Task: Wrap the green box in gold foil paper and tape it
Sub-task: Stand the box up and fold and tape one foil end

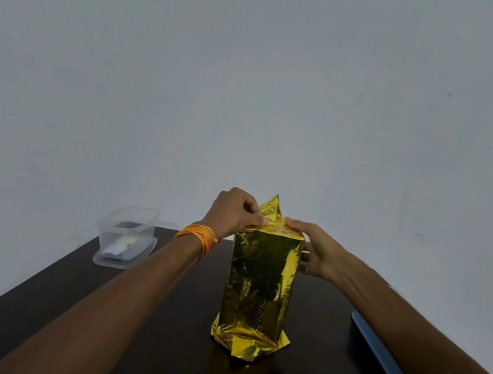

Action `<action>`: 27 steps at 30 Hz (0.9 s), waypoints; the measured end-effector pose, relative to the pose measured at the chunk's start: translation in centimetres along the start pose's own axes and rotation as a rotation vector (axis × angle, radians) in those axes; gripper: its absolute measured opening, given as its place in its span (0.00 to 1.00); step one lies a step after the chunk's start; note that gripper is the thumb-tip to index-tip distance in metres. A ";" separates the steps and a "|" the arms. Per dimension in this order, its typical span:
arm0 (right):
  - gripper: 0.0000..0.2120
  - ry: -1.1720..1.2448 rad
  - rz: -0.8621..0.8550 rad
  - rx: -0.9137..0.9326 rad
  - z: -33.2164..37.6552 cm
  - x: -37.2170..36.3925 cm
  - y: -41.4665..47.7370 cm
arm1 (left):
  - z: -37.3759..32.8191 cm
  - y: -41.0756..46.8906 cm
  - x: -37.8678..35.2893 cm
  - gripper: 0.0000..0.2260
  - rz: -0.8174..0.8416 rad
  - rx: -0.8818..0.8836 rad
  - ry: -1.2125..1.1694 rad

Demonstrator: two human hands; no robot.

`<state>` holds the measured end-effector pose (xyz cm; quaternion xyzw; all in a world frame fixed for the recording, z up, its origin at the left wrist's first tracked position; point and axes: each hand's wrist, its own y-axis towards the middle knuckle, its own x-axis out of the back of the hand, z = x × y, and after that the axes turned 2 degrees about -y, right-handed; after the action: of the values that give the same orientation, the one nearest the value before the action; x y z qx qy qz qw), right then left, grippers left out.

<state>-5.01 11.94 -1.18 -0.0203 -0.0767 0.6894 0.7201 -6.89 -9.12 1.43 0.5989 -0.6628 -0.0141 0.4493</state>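
Gold foil paper (258,291) covers every face of the box (265,253) that I can see, and the box stands upright on end near the middle of the dark table (315,341), a little toward the far edge. At the bottom the foil flares out in loose, crumpled folds (247,344) on the surface. Up top, a pointed flap (272,208) of foil sticks up at the far side. I have the left hand (234,214) pinching the foil at the top left edge, thumb and fingers closed on the sheet just beside that flap. A band of orange thread (197,237) wraps the left wrist. The right hand (315,254) grips the top right corner of the box: one digit lies along the top edge, the others curl down the right side. Over at the far left corner sits a clear plastic container (128,233) with something dark and something pale inside; I cannot tell what. Along the right edge lies a flat light-blue thing (380,354), partly behind my right forearm.
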 end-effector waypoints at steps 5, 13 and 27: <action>0.19 0.056 -0.118 0.034 -1.3 3.2 -1.6 | -0.2 -0.6 0.6 0.10 0.008 0.018 -0.040; 0.14 -0.178 -0.261 0.179 -2.3 7.7 -6.1 | -2.3 -2.7 0.4 0.09 -0.063 -0.007 0.018; 0.08 -0.437 -0.642 0.215 -7.1 18.0 -13.5 | -13.5 -4.0 -10.5 0.04 -0.092 -0.242 -0.087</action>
<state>9.98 29.75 -4.84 0.2271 -0.1577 0.4215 0.8637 3.23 5.19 1.18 0.5686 -0.6470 -0.1404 0.4882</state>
